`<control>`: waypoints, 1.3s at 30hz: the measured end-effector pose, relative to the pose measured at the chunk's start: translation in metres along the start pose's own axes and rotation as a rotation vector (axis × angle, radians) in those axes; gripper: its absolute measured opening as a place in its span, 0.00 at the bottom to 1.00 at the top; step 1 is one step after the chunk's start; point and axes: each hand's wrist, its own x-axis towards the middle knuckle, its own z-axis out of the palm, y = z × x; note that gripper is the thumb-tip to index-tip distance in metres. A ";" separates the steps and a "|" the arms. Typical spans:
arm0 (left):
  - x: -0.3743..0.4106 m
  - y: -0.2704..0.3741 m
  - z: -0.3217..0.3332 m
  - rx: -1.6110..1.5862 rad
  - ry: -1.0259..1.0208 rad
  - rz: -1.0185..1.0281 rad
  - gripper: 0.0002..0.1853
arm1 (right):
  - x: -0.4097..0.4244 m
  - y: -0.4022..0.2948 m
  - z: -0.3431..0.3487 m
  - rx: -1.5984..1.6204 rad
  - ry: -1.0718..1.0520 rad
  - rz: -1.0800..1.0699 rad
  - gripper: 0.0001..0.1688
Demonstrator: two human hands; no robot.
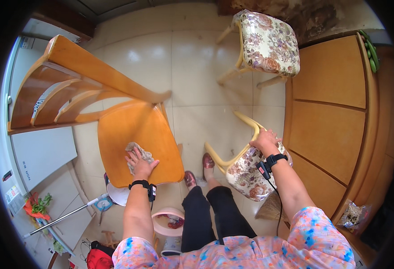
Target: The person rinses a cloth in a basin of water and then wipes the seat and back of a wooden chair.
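My left hand [141, 165] lies with its fingers spread on a crumpled grey-beige cloth [139, 152], pressing it against the seat of a wooden chair [143, 127]. The chair's slatted back rises at the left. On the right, my right hand [266, 138] rests at the edge of a stool with a floral padded seat [250, 168] and cream-coloured legs, near where a leg meets the seat. The far fingertips are partly hard to make out. Each wrist bears a black strap with a small device.
A second floral stool [270, 43] stands at the upper right, beside a wooden cabinet [328, 127] with green vegetables [372, 55] on it. Lower down are a pink basin [156, 228], a metal-handled mop [62, 215], a straw broom [269, 208] and a red bag [99, 259]. A white appliance [42, 161] stands left.
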 end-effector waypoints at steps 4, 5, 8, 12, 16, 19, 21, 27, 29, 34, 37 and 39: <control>0.004 -0.004 0.009 -0.110 0.048 -0.044 0.65 | 0.003 0.025 0.009 -0.021 -0.018 0.014 0.45; 0.005 -0.005 0.013 -0.117 0.058 -0.043 0.66 | 0.007 0.032 0.014 -0.025 -0.017 0.015 0.45; 0.015 -0.016 0.031 -0.100 0.145 0.031 0.68 | 0.009 0.044 0.025 0.026 0.079 -0.070 0.41; 0.009 -0.010 0.026 -0.140 0.099 -0.042 0.68 | 0.015 0.058 0.038 0.073 0.119 -0.115 0.35; 0.002 -0.001 0.005 -0.133 0.046 -0.083 0.66 | 0.004 0.059 0.037 0.153 0.175 -0.150 0.38; 0.008 -0.010 0.015 -0.074 0.017 -0.081 0.66 | -0.002 0.045 0.029 0.127 0.118 -0.104 0.39; 0.012 -0.013 0.022 -0.042 0.003 -0.064 0.65 | 0.003 0.038 0.022 0.106 0.044 -0.142 0.39; 0.006 -0.007 0.008 -0.069 -0.056 -0.095 0.62 | 0.018 0.033 0.024 0.025 -0.159 -0.283 0.35; 0.002 -0.005 0.003 -0.079 -0.047 -0.035 0.61 | 0.018 0.035 0.023 -0.061 -0.169 -0.340 0.37; -0.005 -0.004 -0.009 -0.337 0.068 -0.093 0.49 | 0.026 0.050 0.052 -0.226 -0.096 -0.538 0.34; 0.005 -0.007 -0.005 -0.527 0.317 -0.137 0.42 | 0.016 0.028 0.027 -0.504 -0.154 -0.720 0.27; 0.021 -0.006 0.001 -0.689 0.482 -0.248 0.39 | 0.021 0.024 0.034 -0.634 -0.135 -0.847 0.23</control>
